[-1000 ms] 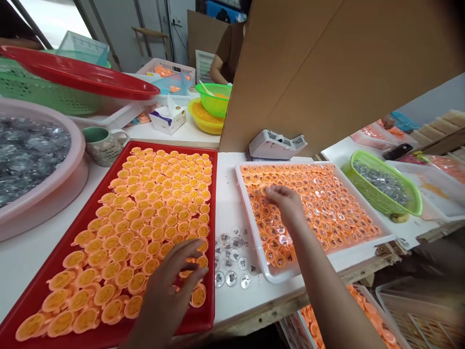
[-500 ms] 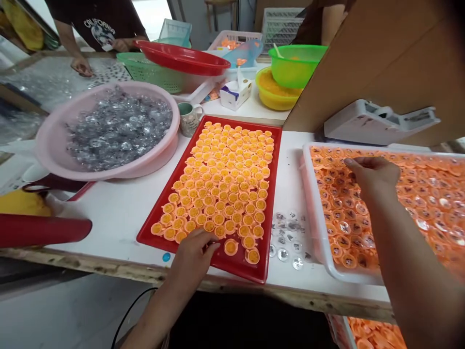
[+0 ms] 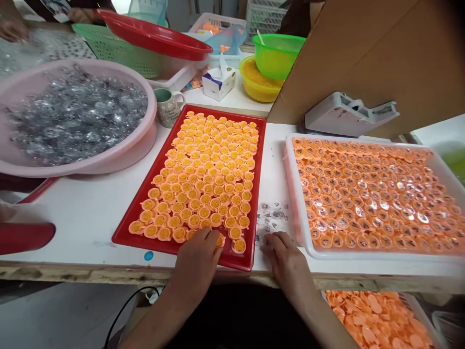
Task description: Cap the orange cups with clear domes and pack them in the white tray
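A red tray [image 3: 152, 174] holds several small orange cups filled with yellow stuff [image 3: 203, 174]. My left hand [image 3: 198, 259] rests at its near edge, fingers curled over one orange cup [image 3: 220, 240]. Between the trays lie several small clear round lids [image 3: 272, 215] on the white table. My right hand [image 3: 285, 257] reaches into that pile from the near side, fingertips pinched on the lids. To the right stands a white tray [image 3: 305, 242] full of orange cups with clear lids on them [image 3: 363, 189].
A pink basin [image 3: 119, 150] heaped with clear lids stands at the left, a mug [image 3: 167, 106] behind the red tray. Further back are green and yellow bowls [image 3: 269, 63], baskets and a tissue box. A cardboard sheet [image 3: 370, 53] and a white device [image 3: 345, 114] stand at the right. Another person's hand [image 3: 10, 29] is far left.
My right hand has left the white tray and come down to the loose lids near the table edge. My left hand stays at the red tray's near edge. The view shifted slightly.
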The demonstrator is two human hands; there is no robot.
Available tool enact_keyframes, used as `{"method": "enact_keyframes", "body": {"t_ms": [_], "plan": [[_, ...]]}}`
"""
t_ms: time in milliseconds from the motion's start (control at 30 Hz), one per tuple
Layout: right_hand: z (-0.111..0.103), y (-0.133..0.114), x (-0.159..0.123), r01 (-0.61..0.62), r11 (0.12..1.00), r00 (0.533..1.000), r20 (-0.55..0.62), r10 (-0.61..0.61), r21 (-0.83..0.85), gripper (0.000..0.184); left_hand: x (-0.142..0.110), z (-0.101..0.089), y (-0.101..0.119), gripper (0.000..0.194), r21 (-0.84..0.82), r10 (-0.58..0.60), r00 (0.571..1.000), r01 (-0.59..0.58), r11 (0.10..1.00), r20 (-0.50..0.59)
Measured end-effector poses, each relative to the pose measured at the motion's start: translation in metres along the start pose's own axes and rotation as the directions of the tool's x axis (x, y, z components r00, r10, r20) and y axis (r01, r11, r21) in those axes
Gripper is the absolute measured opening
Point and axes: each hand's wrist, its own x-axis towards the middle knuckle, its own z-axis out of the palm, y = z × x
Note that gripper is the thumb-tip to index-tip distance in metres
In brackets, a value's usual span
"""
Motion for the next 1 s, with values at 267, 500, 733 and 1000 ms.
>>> {"method": "enact_keyframes", "body": {"t_ms": [267,500,733,1000], "plan": [[0.006,0.014,-0.004,-0.033,0.987,0.999,-0.030,0.039,0.156,0.024,-0.003,-0.012,-0.003,0.010,-0.378,-0.022,0.988,-0.039,0.925,-0.156],[-0.005,-0.002,0.010,-0.353,0.447,0.919,0.215,0.329,0.822,0.020,0.022,-0.013,0.013,0.029,-0.763,-0.075,0.994,0.112,0.637,0.083],[-0.021,-0.018,0.023,-0.397,0.185,0.897,0.338,0.284,0.899,0.020,0.035,-0.018,0.025,0.029,-0.888,0.030,0.921,0.366,0.276,0.389],[-0.035,-0.020,0.036,-0.377,0.371,0.923,0.314,0.221,0.849,0.008,0.032,-0.015,0.024,0.036,-0.884,-0.014,0.888,0.456,-0.103,0.460]]}}
